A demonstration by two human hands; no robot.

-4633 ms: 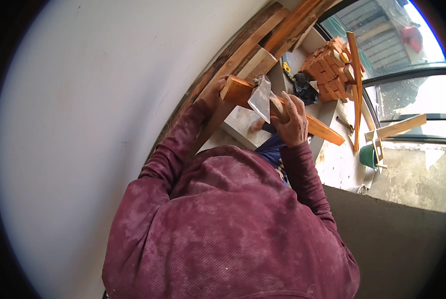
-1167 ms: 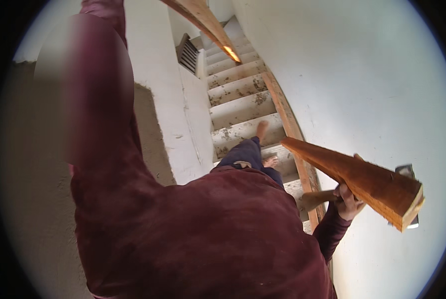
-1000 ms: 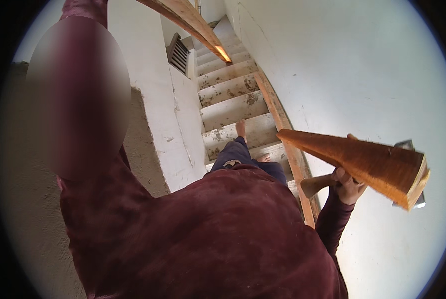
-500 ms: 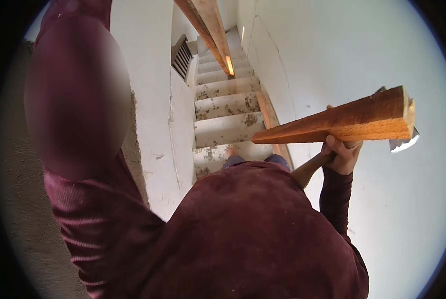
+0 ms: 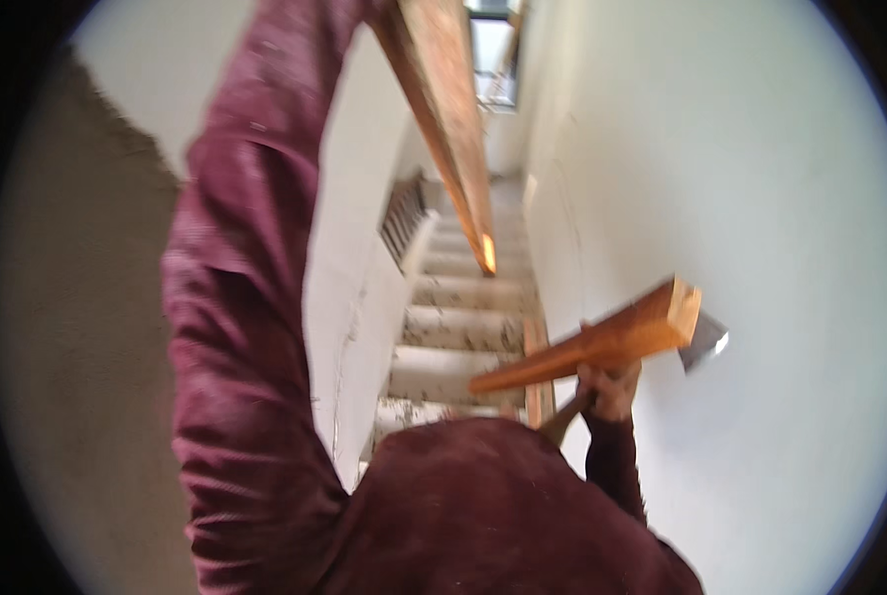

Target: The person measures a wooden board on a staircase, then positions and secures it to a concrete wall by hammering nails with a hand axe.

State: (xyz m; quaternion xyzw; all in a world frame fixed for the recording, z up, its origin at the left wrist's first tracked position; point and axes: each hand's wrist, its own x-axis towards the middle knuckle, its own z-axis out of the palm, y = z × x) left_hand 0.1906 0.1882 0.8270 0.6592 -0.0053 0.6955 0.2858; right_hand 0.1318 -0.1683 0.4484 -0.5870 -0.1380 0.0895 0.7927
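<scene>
My right hand [image 5: 610,389] is closed round a short, tapered piece of reddish wood [image 5: 602,337] and the wooden handle of an axe [image 5: 561,420]. The axe's bright metal blade [image 5: 704,343] shows behind the thick end of the wood. My left arm [image 5: 255,248], in a maroon sleeve, reaches up past the top edge, so its hand is out of sight. Beside that arm a long wooden beam [image 5: 458,119] comes in from the top, its lower end above the stairs.
A narrow staircase [image 5: 453,372] with stained pale steps runs ahead. White walls stand on both sides, the right one [image 5: 741,198] cracked. A dark railing [image 5: 402,223] is at the left, a window [image 5: 493,59] at the far end. Rough grey wall [image 5: 86,327] fills the left edge.
The view has tilted up, bringing in the window. My left arm has shifted toward the middle. The wood and axe in my right hand now appear lower and further left.
</scene>
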